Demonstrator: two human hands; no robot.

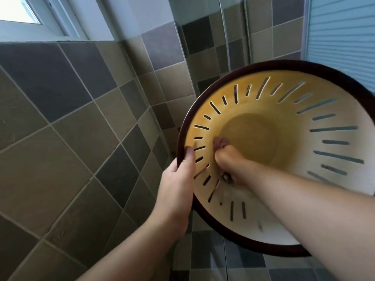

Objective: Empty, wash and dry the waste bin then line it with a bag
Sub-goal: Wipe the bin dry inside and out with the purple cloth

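Observation:
The waste bin [294, 102] is a round cream-yellow basket with narrow slots in its wall and a dark brown rim. It is held up in the air with its opening facing me. My left hand [176, 179] grips the rim at the bin's left edge, thumb over the inside. My right hand [225, 159] reaches deep inside and is closed on a small brownish cloth [221, 142], pressed against the inner wall near the bottom. The right forearm hides part of the lower inside of the bin.
A tiled wall [67, 138] in grey and olive squares stands close on the left, with a window [22, 11] above it. A shower hose [225, 37] hangs at the back by a glass panel. A slatted blind [343, 37] is at the right.

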